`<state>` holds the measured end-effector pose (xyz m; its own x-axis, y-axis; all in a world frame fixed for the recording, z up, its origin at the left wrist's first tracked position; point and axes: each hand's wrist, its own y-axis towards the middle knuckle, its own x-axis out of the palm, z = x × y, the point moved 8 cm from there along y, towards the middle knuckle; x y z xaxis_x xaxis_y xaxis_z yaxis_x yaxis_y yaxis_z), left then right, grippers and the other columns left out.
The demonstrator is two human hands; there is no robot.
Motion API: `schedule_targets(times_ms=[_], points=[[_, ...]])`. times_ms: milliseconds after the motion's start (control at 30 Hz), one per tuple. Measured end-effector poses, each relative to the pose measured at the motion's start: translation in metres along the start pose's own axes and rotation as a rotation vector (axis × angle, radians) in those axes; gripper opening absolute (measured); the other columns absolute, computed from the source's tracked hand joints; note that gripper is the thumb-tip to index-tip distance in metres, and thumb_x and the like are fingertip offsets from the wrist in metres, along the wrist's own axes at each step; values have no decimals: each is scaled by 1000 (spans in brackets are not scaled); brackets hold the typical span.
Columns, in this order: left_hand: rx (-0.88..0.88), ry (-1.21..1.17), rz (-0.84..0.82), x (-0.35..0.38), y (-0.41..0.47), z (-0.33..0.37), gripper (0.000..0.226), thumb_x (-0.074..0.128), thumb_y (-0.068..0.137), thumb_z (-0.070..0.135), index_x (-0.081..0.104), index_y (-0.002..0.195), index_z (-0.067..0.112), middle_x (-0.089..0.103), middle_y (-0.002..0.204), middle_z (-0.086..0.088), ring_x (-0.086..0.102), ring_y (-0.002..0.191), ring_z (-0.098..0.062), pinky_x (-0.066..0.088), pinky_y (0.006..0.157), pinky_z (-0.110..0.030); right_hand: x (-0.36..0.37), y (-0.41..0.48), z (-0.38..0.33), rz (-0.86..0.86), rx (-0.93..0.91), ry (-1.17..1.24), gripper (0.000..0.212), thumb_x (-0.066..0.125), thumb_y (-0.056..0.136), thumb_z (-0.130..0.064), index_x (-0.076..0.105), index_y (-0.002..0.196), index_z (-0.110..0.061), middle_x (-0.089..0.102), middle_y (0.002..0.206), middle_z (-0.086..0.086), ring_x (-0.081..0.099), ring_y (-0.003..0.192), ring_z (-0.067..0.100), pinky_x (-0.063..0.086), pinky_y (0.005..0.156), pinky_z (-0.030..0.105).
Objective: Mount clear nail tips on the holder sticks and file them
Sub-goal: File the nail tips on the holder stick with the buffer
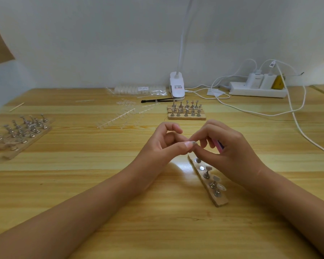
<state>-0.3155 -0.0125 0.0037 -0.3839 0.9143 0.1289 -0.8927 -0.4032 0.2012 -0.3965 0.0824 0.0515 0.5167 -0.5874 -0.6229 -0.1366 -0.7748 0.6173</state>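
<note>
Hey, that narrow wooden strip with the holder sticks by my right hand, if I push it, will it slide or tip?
Probably slides easily: the wooden strip lies flat on a glossy table. It looks thin and light, so likely stiff yet easy to lift. The standing holder sticks on small round bases may topple if jolted.

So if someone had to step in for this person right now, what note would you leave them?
Left hand pinches a small grey piece, probably a holder stick with a tip; too small to be sure.
Right hand touches the same piece with its fingertips and grips a pink file.
Near wooden strip, under the right hand: several sticks carry tips; one metal disc stands bare.
Left: finish this piece, then probably set it on that disc.
Back strips and far-left strips: state unclear.
</note>
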Motion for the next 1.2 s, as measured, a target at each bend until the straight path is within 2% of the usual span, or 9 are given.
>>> schedule_targets(times_ms=[167,267,400,700,800,900,1033,1133,1200], points=[[-103,-145,3,0,3,-8,47,73,77,37,61,119,19,72,90,2,67,88,-9,53,81,-18,-6,1,-1,50,-2,1,12,67,84,-25,67,87,-14,54,76,2,52,68,23,45,61,35],[-118,-67,-5,2,3,-10,29,71,77,44,77,96,24,71,88,3,65,85,-7,51,79,-17,-4,1,-3,56,-13,-10,10,67,85,-21,67,86,-12,54,76,1,52,68,23,45,60,34],[-130,-45,10,2,3,-11,28,72,78,44,78,88,19,71,84,4,64,79,-4,50,74,-15,-4,-1,-2,63,-15,-23,4,72,84,-12,68,86,-11,54,76,1,52,69,24,46,61,35],[-132,-79,8,2,3,-11,21,72,85,35,80,93,18,71,86,3,65,81,-5,51,77,-16,-7,2,-7,69,-14,-69,10,67,86,-21,69,93,-14,53,76,-1,51,68,20,45,62,31],[-132,-93,42,-1,2,-9,29,79,75,41,80,94,18,70,81,5,64,77,-4,51,75,-14,-11,1,12,122,222,200,21,60,85,-20,64,105,-27,49,75,-15,42,61,7,39,59,15],[-147,-74,44,-2,2,-10,36,76,70,45,80,96,20,69,79,7,63,75,-3,51,74,-13,-14,-3,43,195,551,575,44,43,73,-7,59,107,-29,55,78,-19,43,64,2,38,68,19],[-151,-59,37,-1,3,-12,36,76,70,45,80,96,20,69,79,7,63,76,-3,51,74,-13,-8,-3,46,122,608,676,55,44,84,16,54,118,-26,59,101,-5,52,70,2,46,68,23],[-150,-69,65,-5,3,-12,33,81,68,45,81,92,22,69,82,5,63,75,-3,51,73,-14,-2,-4,47,98,597,794,57,60,80,13,54,121,-26,65,110,-3,63,90,5,52,86,21],[-152,-80,103,-8,3,-13,30,84,66,43,80,87,21,69,83,4,63,74,-2,51,71,-14,-1,-4,48,105,602,870,49,68,72,0,61,116,-22,71,106,-4,66,102,10,52,90,23]])
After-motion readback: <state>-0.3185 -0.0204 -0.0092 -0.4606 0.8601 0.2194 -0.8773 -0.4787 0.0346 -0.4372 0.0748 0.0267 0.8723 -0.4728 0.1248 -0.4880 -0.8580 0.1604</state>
